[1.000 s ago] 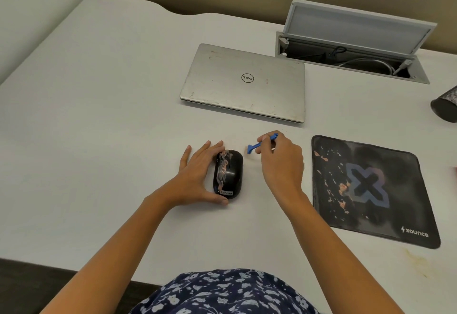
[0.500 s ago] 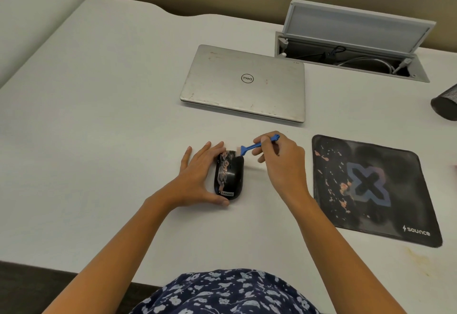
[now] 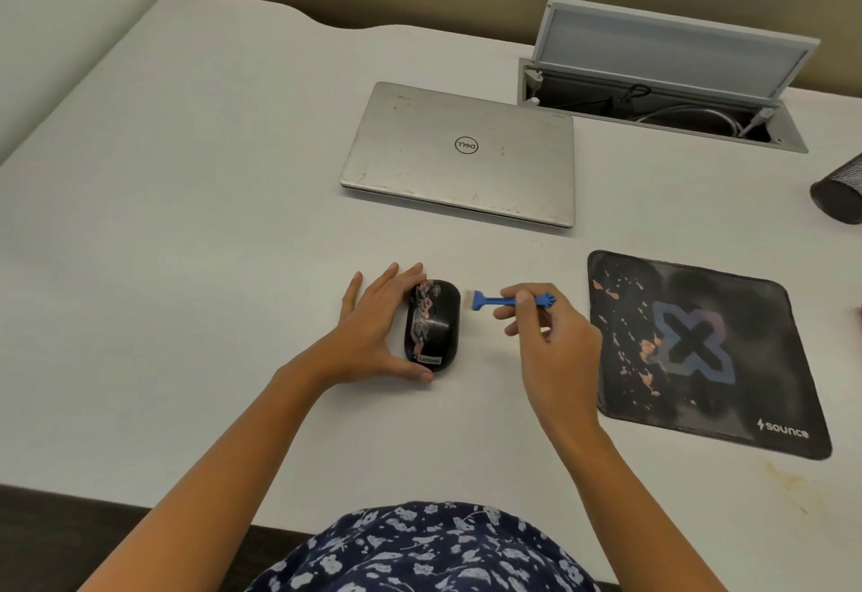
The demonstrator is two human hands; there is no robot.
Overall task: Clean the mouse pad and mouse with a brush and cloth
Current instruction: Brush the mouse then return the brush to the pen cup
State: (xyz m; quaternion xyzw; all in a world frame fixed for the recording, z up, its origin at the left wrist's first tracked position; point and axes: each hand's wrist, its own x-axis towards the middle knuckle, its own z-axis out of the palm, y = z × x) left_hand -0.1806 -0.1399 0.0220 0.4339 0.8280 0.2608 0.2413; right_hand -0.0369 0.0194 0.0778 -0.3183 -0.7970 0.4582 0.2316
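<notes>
Midway along the tabletop point(image 3: 186, 265), nearer its front edge, our left hand point(image 3: 373, 335) steadies the black mouse point(image 3: 434, 325), with straight fingers along its left side and the thumb at its near end. Our right hand point(image 3: 555, 344) pinches the blue brush point(image 3: 494, 300), its bristles just beside the mouse. The mouse pad point(image 3: 699, 349) lies toward the right edge.

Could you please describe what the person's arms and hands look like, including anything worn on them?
The left forearm and right forearm are bare, with no sleeve in view. The left hand and right hand show no gloves, rings, watch or bracelet. Below them lies a dark navy garment printed with small pale flowers.
</notes>
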